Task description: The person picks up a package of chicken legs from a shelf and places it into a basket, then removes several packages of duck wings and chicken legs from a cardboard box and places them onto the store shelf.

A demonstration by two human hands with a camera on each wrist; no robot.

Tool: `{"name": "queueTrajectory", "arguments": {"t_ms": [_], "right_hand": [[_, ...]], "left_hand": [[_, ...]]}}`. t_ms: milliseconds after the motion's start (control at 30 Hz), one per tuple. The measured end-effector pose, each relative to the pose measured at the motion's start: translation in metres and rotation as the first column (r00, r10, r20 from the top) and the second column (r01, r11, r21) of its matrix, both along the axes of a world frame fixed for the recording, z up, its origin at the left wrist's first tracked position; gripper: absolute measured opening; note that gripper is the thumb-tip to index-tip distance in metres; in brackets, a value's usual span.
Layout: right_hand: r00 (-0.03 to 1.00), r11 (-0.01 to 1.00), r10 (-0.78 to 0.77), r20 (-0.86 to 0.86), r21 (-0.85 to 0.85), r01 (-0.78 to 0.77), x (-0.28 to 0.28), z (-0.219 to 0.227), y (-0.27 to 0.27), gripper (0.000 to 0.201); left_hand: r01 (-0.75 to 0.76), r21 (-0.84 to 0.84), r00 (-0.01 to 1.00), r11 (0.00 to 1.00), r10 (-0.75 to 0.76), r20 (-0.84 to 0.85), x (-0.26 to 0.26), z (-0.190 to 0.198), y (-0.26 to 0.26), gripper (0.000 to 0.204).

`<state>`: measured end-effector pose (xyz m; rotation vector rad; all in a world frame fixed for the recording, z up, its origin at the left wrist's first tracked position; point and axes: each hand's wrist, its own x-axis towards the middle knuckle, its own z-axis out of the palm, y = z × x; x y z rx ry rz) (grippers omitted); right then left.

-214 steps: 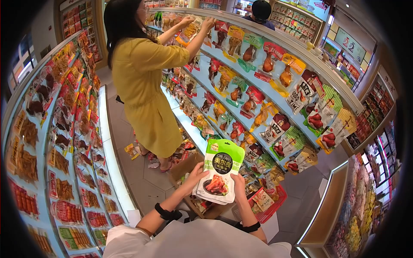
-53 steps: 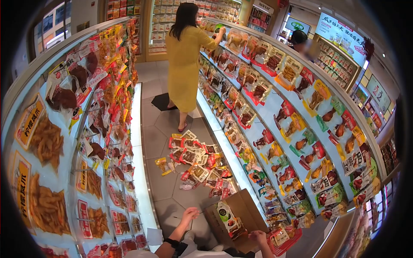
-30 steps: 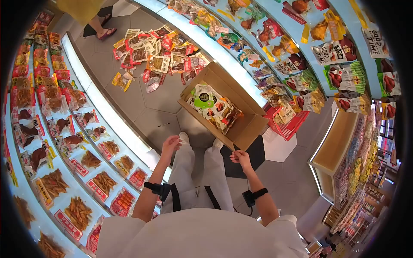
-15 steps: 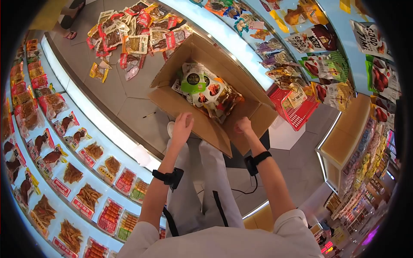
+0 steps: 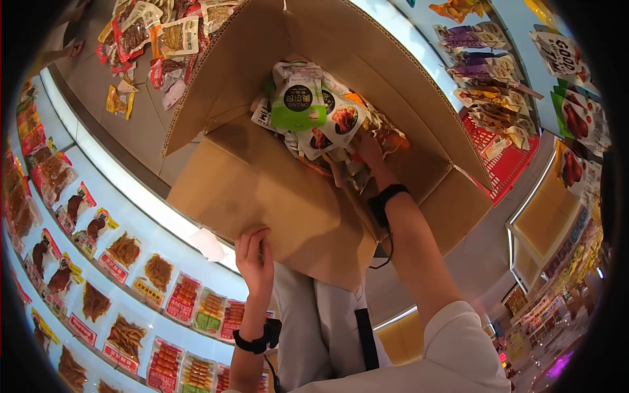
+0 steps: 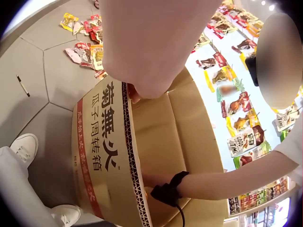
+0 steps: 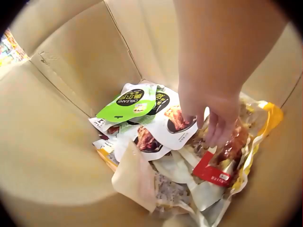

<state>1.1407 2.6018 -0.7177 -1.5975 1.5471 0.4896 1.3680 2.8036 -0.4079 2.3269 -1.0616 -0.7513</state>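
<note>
An open cardboard box point(image 5: 262, 190) stands in front of the person, with snack packets lying in its bottom. White and green ORLEANS packets point(image 5: 298, 105) lie on top; in the right wrist view a packet with a red label point(image 7: 211, 171) lies beside them. My right hand point(image 5: 368, 149) reaches down into the box, and in the right wrist view its bent fingers point(image 7: 220, 127) are over the packets; whether they pinch one is unclear. My left hand point(image 5: 254, 255) rests at the box's near flap, fingers loosely bent, holding nothing visible.
Loose packets point(image 5: 177, 36) are heaped on the floor at the upper left. A red basket point(image 5: 508, 173) stands right of the box. Shelves of hanging packets point(image 5: 124, 334) line the left side, and more packets point(image 5: 488, 65) hang at the upper right.
The view has come closer to the box. My right hand has gone from above the box's near side down among the packets; my left hand has stayed near the flap.
</note>
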Motion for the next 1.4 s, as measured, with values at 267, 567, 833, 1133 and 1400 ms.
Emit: {"name": "queueTrajectory", "arguments": {"t_ms": [267, 567, 833, 1133, 1400], "right_hand": [[0.932, 0.932, 0.362, 0.011, 0.010, -0.362, 0.061, 0.053, 0.083, 0.042], [0.723, 0.636, 0.690, -0.033, -0.449, -0.627, 0.089, 0.046, 0.074, 0.021], [0.734, 0.697, 0.674, -0.084, -0.255, -0.670, 0.092, 0.023, 0.080, 0.016], [0.963, 0.974, 0.157, 0.219, 0.127, -0.187, 0.019, 0.103, -0.006, 0.028], [0.460, 0.634, -0.753, 0.471, 0.706, 0.315, -0.025, 0.267, -0.034, 0.031]], "left_hand": [[0.005, 0.018, 0.996, 1.000, -0.006, 0.088, -0.003, -0.005, -0.004, 0.012], [-0.010, 0.030, 0.998, 1.000, 0.008, 0.060, 0.000, -0.004, -0.002, 0.016], [-0.017, -0.037, 0.999, 0.999, 0.019, 0.048, 0.005, -0.006, -0.003, 0.018], [-0.059, -0.017, 0.986, 0.998, 0.055, -0.159, 0.017, 0.014, -0.003, 0.011], [-0.106, -0.082, 0.972, 0.991, 0.086, -0.218, 0.000, 0.052, -0.031, 0.008]]}}
